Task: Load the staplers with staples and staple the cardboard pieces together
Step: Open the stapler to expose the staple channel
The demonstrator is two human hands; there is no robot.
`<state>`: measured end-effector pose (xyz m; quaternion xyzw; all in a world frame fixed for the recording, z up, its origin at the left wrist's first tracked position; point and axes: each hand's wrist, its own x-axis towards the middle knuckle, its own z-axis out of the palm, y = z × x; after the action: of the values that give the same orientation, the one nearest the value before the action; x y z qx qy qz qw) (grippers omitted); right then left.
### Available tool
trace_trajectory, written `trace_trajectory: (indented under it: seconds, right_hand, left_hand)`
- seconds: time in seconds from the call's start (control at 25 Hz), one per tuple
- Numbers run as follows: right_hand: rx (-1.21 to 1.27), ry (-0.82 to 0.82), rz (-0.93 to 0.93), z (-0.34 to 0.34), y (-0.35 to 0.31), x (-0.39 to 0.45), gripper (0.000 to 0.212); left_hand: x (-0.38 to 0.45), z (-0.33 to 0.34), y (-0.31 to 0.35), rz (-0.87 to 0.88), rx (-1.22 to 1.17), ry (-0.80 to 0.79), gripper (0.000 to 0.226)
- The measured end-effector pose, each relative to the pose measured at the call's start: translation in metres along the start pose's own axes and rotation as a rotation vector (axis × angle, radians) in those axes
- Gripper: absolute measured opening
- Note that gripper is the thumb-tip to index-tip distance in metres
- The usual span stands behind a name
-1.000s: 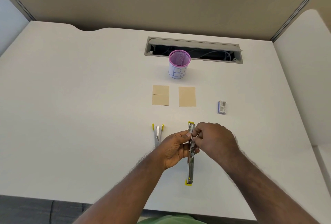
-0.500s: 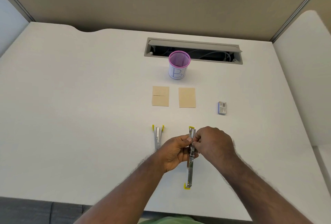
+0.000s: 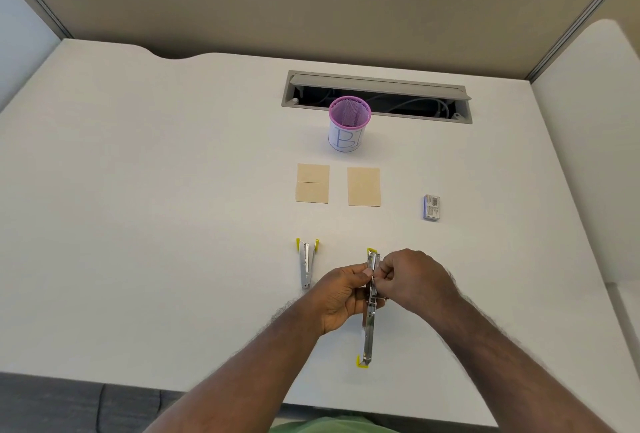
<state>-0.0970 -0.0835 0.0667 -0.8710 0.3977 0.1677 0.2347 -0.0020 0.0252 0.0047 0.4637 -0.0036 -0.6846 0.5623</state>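
Chrome and yellow, the unfolded stapler (image 3: 370, 308) stays gripped over the worktop (image 3: 173, 224) by the left hand (image 3: 341, 297); it has drifted nearer. The right hand (image 3: 412, 280) keeps pinching, probably staples, at its channel; loading continues. Cardboard pieces (image 3: 337, 185) lie unstapled beyond.

Pink mesh cup (image 3: 349, 124), desk (image 3: 138, 190)
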Motion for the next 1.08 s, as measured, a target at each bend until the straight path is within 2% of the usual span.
trace_trajectory:
  seconds: [0.32,0.6,1.08]
  right_hand:
    - [0.06,0.071,0.034,0.002,0.001,-0.002,0.004]
    - [-0.005,0.034,0.049,0.006,0.001,0.0,0.01]
    - [0.002,0.072,-0.066,0.011,0.003,0.003,0.016]
  left_hand:
    - [0.001,-0.001,0.003,0.012,-0.01,-0.013,0.024]
    - [0.001,-0.002,-0.001,-0.003,-0.005,-0.015,0.024]
    - [0.003,-0.011,0.002,0.051,-0.005,-0.064,0.028]
